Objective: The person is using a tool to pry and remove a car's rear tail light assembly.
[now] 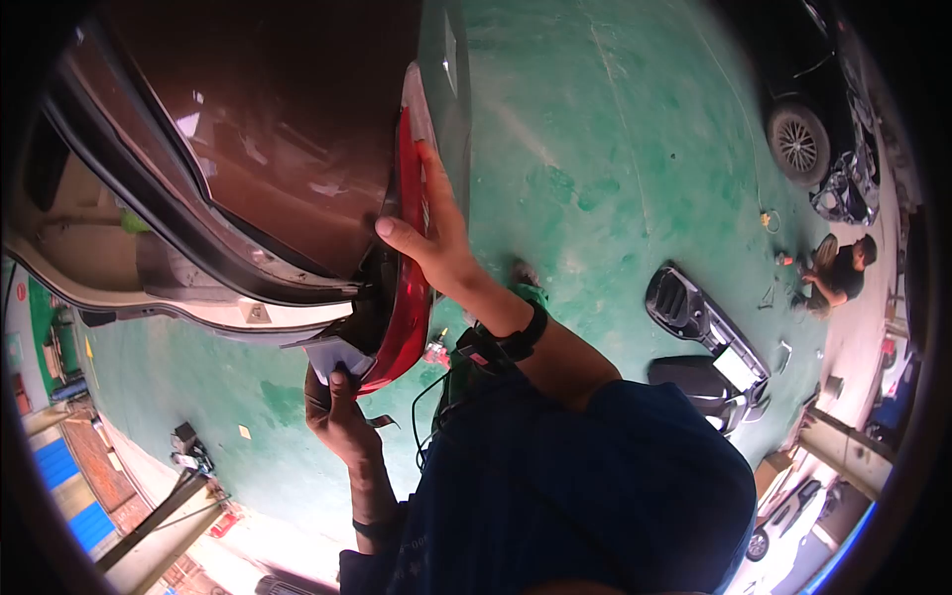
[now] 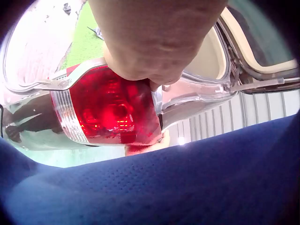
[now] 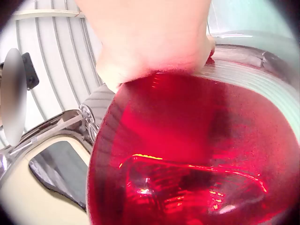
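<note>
Red tail lamp (image 1: pixel 415 317) stood along rear corner of brown car (image 1: pixel 288 119); whether fully seated, could not tell. Right hand (image 1: pixel 444 248) lay spread against lamp's upper part, index finger nearly straight, thumb reaching toward bodywork edge. Left hand (image 1: pixel 340 424) pinched lamp's lower end, thumb uppermost, other fingers partly hidden. Black car part (image 1: pixel 684 307) lay on green floor (image 1: pixel 565 228); another person (image 1: pixel 845 273) crouched well apart.

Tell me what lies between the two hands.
The tail light: in the head view, its red lens shows between the right hand and the left hand.
</note>
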`<state>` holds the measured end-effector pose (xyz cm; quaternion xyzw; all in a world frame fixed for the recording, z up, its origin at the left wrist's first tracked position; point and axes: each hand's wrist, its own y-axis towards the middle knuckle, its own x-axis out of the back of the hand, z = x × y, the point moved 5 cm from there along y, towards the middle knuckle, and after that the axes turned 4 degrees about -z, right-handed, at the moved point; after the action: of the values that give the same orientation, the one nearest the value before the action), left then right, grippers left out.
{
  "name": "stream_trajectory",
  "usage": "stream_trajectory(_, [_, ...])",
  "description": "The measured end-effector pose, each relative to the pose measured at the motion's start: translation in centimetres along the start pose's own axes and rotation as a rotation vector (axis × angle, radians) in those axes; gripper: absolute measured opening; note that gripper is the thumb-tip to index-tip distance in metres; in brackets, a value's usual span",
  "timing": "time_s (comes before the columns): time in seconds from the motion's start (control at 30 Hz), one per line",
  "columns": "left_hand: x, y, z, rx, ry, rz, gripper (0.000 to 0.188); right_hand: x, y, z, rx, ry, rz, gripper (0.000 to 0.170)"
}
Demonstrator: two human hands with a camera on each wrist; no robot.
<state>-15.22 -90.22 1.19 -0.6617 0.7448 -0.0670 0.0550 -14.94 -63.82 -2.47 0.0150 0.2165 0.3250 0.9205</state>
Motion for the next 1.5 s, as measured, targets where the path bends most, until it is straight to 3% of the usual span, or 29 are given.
stream_trajectory(0.13, [-0.2,-1.2,-0.1,0.015,0.017,-0.040,0.054,1.5,-0.6,0.3,-0.011,-0.143,0.053,0.104])
stream_trajectory(0.2, [-0.3,-1.4,0.5,-0.035,0.003,-0.045,0.055,2.7,-0.2,0.9,0.074,-0.185,0.041,0.099])
stream_trajectory(0.33, [-0.6,-2.6,1.0,-0.008,0.066,-0.056,0.057,4.8,0.9,1.5,-0.242,0.204,-0.041,0.089])
stream_trajectory(0.47, [1.0,-4.0,3.6,0.017,0.095,-0.051,0.056,6.4,0.2,1.4,-0.153,0.208,-0.004,0.098])
stream_trajectory(0.57, [1.8,-5.0,5.0,0.073,0.086,0.012,0.054,7.4,-1.1,2.6,-0.237,0.336,-0.150,0.092])
stream_trajectory(0.77, [0.4,-7.7,3.9,0.182,-0.017,0.036,0.058,8.9,-1.1,4.6,-0.244,0.339,-0.133,0.091])
stream_trajectory(0.8, [0.4,-7.9,4.1,0.179,-0.022,0.025,0.058,9.2,-1.0,4.5,-0.210,0.383,-0.078,0.100])
stream_trajectory(0.9, [0.4,-9.1,4.5,0.275,-0.051,0.133,0.057,9.9,-0.9,6.3,-0.183,0.369,-0.109,0.096])
stream_trajectory(1.07, [-1.6,-9.4,3.2,0.126,0.057,0.290,0.052,13.1,-0.1,8.7,-0.185,0.359,-0.114,0.092])
stream_trajectory(1.1, [-1.5,-9.2,3.0,0.131,0.104,0.317,0.051,13.6,0.2,9.3,-0.180,0.372,-0.110,0.092])
stream_trajectory(1.17, [-2.7,-8.2,2.8,-0.040,0.078,0.309,0.048,14.9,1.2,9.9,-0.158,0.385,-0.027,0.088])
stream_trajectory(1.23, [-2.1,-7.0,4.3,0.169,-0.010,0.215,0.046,15.7,2.4,10.2,-0.137,0.373,0.047,0.081])
stream_trajectory(1.37, [-3.4,-1.5,3.7,0.169,0.126,0.159,0.043,16.1,3.5,10.0,-0.169,0.501,0.026,0.090])
stream_trajectory(1.5, [-7.2,1.7,3.5,0.062,0.295,0.320,0.043,16.3,4.0,9.5,-0.153,0.460,0.105,0.091])
